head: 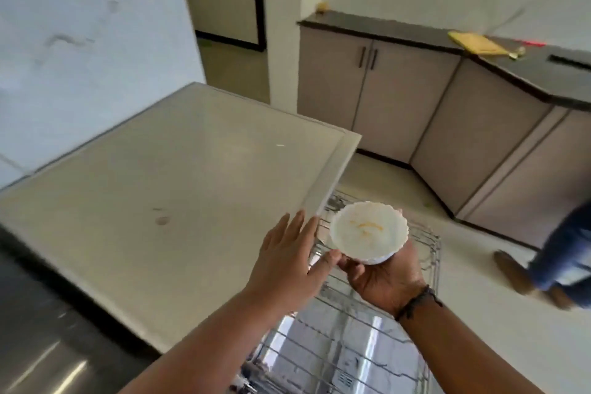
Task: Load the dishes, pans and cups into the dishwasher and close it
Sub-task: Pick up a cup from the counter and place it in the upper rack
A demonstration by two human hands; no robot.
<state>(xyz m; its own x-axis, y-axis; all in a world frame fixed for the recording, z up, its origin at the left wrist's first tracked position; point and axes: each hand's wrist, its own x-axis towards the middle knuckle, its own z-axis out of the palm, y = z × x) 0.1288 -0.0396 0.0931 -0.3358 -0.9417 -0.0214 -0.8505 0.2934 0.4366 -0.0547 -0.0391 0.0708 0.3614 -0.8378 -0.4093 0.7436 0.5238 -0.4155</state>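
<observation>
While the right hand (380, 275) cups the soiled white bowl (367, 232) from beneath, over the wire rack (351, 345) off the table's (160, 185) near corner, and the left hand (287, 253) stays flat-fingered alongside, lower it tilted between the wires.

you're standing in a home kitchen: grey base cabinets (399, 96) under a dark countertop (399, 32), a yellow cutting board (478, 43), and a wire dishwasher rack (361, 345) below you.
</observation>
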